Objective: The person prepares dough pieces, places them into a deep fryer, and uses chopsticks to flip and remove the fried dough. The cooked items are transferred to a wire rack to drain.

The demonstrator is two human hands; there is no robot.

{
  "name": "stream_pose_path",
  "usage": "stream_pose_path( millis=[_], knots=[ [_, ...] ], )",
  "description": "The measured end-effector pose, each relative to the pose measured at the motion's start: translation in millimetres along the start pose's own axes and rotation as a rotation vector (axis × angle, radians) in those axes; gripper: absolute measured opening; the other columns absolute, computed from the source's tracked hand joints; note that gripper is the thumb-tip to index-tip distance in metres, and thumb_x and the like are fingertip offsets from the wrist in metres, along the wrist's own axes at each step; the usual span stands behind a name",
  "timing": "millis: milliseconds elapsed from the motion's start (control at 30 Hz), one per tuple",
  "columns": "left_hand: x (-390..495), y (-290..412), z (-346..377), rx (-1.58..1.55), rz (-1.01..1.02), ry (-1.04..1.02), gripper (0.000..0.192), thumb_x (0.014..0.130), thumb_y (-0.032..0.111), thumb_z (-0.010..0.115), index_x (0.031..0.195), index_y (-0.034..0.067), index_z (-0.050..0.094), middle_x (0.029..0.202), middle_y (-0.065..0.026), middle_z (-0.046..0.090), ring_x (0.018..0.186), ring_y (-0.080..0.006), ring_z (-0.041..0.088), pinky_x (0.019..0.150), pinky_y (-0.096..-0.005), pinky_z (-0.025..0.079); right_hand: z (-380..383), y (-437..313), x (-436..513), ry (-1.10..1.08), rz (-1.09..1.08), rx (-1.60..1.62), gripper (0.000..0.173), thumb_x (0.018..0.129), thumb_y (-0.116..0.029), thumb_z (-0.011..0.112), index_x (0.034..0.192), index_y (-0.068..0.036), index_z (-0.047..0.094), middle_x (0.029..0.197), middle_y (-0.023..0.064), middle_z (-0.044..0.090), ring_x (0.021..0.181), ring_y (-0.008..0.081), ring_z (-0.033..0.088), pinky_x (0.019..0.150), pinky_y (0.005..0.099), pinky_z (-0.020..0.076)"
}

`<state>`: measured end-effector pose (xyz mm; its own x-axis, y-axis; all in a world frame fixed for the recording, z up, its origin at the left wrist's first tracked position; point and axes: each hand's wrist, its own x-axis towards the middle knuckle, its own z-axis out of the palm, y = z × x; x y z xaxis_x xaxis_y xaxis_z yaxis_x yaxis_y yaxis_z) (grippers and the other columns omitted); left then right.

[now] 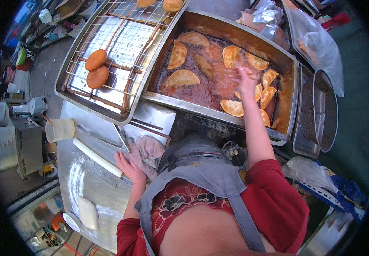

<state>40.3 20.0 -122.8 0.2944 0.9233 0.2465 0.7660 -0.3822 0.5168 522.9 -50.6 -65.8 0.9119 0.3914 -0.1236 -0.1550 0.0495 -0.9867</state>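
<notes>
My right hand [244, 78] is over the hot oil in a rectangular metal fryer [190, 100]. Its blurred fingers look spread, with nothing visible in them. Around it float several half-moon fried pastries, one pale golden [182, 78] at the left and another [230, 56] just beyond my fingers. My forearm partly hides those at the right. Lower left, my left hand [130, 168] lies with extended fingers against a crumpled greyish-pink cloth [149, 148] on the metal worktop [107, 192]. Metal tongs [122, 139] lie just past those fingertips.
Left of the fryer, a wire rack [123, 41] over a tray carries round browned pieces [97, 76]. A white rolling pin [96, 156], a plastic tub [59, 129] and a dough piece [88, 212] are on the worktop. A mesh strainer basket [323, 110] stands right of the fryer.
</notes>
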Motion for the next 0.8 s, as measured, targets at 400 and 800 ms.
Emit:
stream_pose_path(
  millis=[400, 800],
  knots=[
    [2, 1, 0, 0.021, 0.007, -0.017, 0.052, 0.094, 0.032, 0.033, 0.132, -0.003, 0.032, 0.141, -0.0228, 0.026, 0.129, -0.0395, 0.026, 0.107, -0.0462, 0.018, -4, 3, 33, -0.08, -0.002, 0.06, 0.024, 0.09, -0.014, 0.046, 0.106, 0.001, 0.056, 0.097, 0.016, 0.059, 0.066, 0.0275, 0.066, 0.054, 0.0328, 0.0564],
    [1, 8, -2, 0.015, -0.023, -0.033, 0.049, 0.093, 0.024, 0.034, 0.132, -0.005, 0.032, 0.141, -0.0235, 0.025, 0.13, -0.0391, 0.024, 0.108, -0.0452, 0.017, 20, 19, 79, -0.109, 0.003, -0.03, 0.022, 0.09, -0.019, 0.051, 0.096, 0.0, 0.059, 0.085, 0.0128, 0.063, 0.065, 0.0205, 0.064, 0.058, 0.0287, 0.0535]
  ],
)
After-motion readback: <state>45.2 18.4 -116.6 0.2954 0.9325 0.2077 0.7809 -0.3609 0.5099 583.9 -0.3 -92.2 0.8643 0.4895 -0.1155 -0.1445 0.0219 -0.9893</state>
